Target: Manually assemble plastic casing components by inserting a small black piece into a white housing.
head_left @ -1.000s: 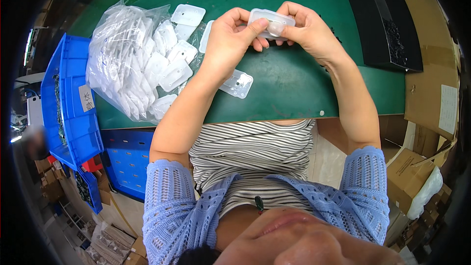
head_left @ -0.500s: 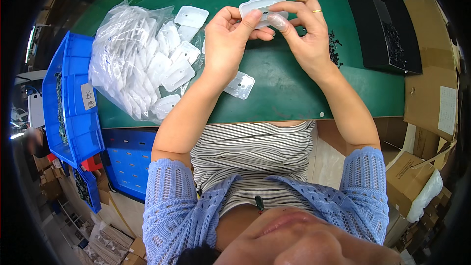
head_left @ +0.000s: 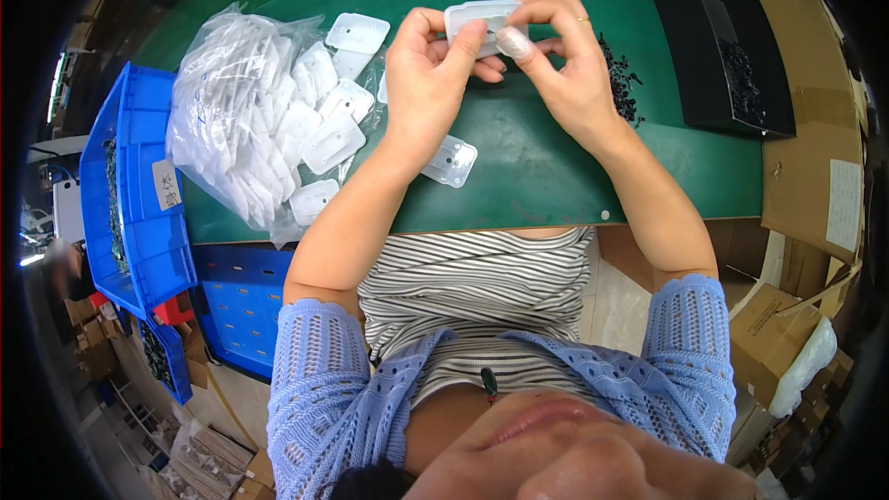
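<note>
My left hand (head_left: 431,69) grips a whitish translucent plastic cover (head_left: 468,14) by its left side, the thumb lying over its inner face. At the cover's right end, the fingers and thumb of my right hand (head_left: 565,60) are closed on it; the thumb tip is wrapped in something clear and shiny. Whether a small part sits between the right fingertips is hidden. Another such cover (head_left: 451,162) lies on the green table by my left wrist. A clear plastic bag (head_left: 231,120) full of these covers lies left of my left hand, several loose covers (head_left: 335,142) at its mouth.
Small black parts (head_left: 622,83) lie scattered on the green table (head_left: 519,181) beyond my right wrist. A black tray (head_left: 690,37) with more of them stands at the right, beside cardboard (head_left: 815,102). Blue bins (head_left: 139,185) stand at the left edge.
Both hands and the cover have shifted slightly left and a little down. The right fingers have curled in closer over the cover's right end.
</note>
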Tool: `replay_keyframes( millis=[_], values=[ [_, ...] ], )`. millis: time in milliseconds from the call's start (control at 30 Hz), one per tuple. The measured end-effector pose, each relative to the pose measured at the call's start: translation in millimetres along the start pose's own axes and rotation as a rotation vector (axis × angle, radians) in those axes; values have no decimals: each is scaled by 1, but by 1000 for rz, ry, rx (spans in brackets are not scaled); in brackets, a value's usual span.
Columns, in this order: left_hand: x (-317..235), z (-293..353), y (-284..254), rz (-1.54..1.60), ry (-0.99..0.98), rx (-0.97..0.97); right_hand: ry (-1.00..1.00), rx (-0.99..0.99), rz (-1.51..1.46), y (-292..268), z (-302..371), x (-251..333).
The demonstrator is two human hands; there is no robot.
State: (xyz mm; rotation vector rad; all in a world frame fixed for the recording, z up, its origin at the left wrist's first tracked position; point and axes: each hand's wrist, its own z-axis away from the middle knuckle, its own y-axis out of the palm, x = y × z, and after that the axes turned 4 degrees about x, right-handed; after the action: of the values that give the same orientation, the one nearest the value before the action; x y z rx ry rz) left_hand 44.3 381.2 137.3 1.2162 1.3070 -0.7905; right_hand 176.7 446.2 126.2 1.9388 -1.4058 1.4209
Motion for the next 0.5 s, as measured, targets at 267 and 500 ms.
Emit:
replay_keyframes(
  millis=[267,500],
  values=[
    [-3,-3,-12,-545,-194,235,382,76,-519,-12,-6,0],
    [-2,-3,0,-1109,556,21,347,105,-515,-19,-7,1]
  ],
)
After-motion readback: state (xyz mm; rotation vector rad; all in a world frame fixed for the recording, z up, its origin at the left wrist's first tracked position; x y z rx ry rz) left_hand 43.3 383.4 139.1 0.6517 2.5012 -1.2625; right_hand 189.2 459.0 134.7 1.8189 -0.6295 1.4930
